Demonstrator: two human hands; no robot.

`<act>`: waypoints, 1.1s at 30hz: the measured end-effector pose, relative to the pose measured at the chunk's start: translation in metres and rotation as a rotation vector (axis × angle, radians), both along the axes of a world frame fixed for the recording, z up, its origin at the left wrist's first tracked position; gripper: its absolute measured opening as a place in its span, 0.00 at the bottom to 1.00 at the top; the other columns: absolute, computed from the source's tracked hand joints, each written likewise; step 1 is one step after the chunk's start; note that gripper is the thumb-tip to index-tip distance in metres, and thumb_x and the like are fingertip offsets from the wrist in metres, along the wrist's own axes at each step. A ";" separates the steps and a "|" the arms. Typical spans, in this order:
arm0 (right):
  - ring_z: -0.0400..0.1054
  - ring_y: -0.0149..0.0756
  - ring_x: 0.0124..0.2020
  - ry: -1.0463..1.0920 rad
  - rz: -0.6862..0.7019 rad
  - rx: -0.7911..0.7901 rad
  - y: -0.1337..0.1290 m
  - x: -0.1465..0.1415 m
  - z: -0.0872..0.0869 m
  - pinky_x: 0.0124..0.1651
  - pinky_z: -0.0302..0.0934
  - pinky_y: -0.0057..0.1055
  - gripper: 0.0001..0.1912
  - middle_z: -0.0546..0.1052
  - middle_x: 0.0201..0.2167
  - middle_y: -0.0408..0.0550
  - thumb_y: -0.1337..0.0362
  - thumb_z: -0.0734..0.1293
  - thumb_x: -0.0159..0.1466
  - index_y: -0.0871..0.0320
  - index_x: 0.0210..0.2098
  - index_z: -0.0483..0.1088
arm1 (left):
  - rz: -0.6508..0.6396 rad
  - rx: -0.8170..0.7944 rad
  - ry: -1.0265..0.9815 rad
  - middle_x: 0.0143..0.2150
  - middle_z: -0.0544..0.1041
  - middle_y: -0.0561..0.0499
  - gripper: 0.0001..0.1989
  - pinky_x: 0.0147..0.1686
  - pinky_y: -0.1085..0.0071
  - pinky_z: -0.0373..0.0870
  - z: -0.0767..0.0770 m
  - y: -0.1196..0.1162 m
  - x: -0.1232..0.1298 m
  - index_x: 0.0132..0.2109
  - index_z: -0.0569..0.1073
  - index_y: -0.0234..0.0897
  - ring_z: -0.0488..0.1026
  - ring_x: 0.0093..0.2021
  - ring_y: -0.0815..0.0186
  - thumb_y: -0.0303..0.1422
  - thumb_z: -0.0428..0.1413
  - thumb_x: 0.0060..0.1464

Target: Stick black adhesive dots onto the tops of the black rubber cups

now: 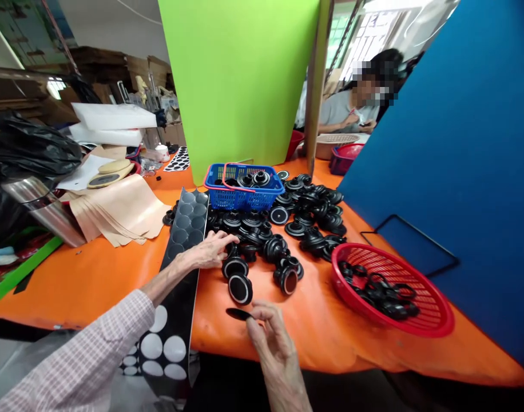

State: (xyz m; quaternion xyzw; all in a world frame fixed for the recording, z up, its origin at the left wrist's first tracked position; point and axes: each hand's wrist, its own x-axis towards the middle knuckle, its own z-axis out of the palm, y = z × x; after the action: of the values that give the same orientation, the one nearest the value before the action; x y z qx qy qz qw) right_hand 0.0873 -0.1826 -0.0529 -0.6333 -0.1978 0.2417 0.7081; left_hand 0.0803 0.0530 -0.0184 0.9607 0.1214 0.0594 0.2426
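In the head view my right hand [274, 335] pinches a thin black round disc [238, 313] by its edge, just above the front of the table. My left hand [211, 250] reaches into the near left of a heap, its fingers closed around the neck of a black round stepped part [235, 266]. Another such part [240, 288] lies just in front, its flat face ringed in grey and turned towards me. Under my left forearm runs a long black sheet of round stickers [188, 220], with white bare circles [175, 348] at its near end.
A blue basket [245, 199] with similar parts stands behind the heap [313, 206]. To the right, a red basket [390, 292] holds black rings. Tan sheets [120, 209] and a steel flask [47, 212] lie left. Green [240, 80] and blue [425, 189] panels border the table; another person [352, 111] sits beyond.
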 end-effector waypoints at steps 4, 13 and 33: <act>0.67 0.32 0.28 0.025 0.045 -0.068 -0.015 0.006 -0.010 0.32 0.64 0.26 0.14 0.71 0.26 0.42 0.50 0.67 0.60 0.55 0.32 0.70 | 0.054 -0.097 -0.096 0.39 0.74 0.50 0.12 0.45 0.63 0.65 -0.003 0.001 -0.003 0.40 0.71 0.40 0.68 0.40 0.61 0.26 0.57 0.45; 0.67 0.32 0.26 -0.342 0.078 -0.100 -0.010 0.020 0.000 0.35 0.65 0.30 0.14 0.71 0.25 0.40 0.58 0.66 0.62 0.54 0.47 0.67 | 0.567 -0.908 -0.287 0.31 0.71 0.53 0.13 0.28 0.71 0.71 0.017 -0.024 -0.040 0.45 0.68 0.37 0.72 0.27 0.69 0.34 0.57 0.52; 0.66 0.30 0.34 0.257 -0.032 0.073 0.002 0.008 0.015 0.41 0.62 0.30 0.19 0.70 0.35 0.42 0.52 0.72 0.55 0.55 0.39 0.68 | 0.676 -1.262 -0.350 0.41 0.71 0.50 0.22 0.26 0.75 0.75 0.002 -0.101 -0.097 0.48 0.71 0.33 0.73 0.28 0.73 0.34 0.63 0.45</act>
State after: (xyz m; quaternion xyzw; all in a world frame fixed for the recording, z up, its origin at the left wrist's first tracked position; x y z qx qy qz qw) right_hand 0.0955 -0.1807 -0.0379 -0.5738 -0.1042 0.3022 0.7540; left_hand -0.0172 -0.0483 -0.0167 0.5250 0.3813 0.2024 0.7335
